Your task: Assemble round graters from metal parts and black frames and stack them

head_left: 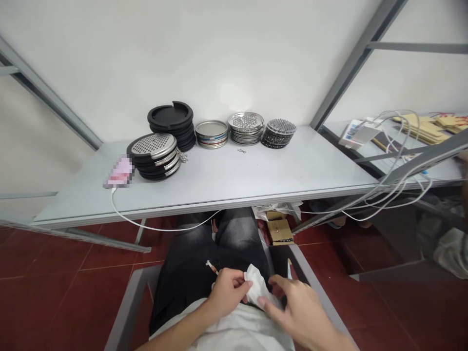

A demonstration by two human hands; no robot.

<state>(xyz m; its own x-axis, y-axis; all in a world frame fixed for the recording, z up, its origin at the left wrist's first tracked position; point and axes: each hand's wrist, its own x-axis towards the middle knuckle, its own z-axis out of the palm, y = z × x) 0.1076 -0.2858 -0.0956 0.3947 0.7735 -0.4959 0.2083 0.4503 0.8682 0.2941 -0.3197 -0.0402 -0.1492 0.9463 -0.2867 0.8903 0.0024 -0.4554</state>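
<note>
Over my lap, my left hand (230, 291) pinches a crumpled white tissue (257, 283) between thumb and fingers. My right hand (298, 307) is at the tissue's other side, its thumb against the lower edge and its curved fingers apart from the thumb. A thin piece with a white tip and a brown part (212, 267) shows on the dark trousers just beyond my left hand; its kind is unclear.
On the grey table (292, 170) stand black ring-shaped pieces (171, 119), perforated metal discs (155, 145), round metal plates (211, 129), grater-like discs (246, 122) and studded discs (280, 127). A white cable (164, 229) hangs over the front edge. A cardboard box (281, 230) sits below.
</note>
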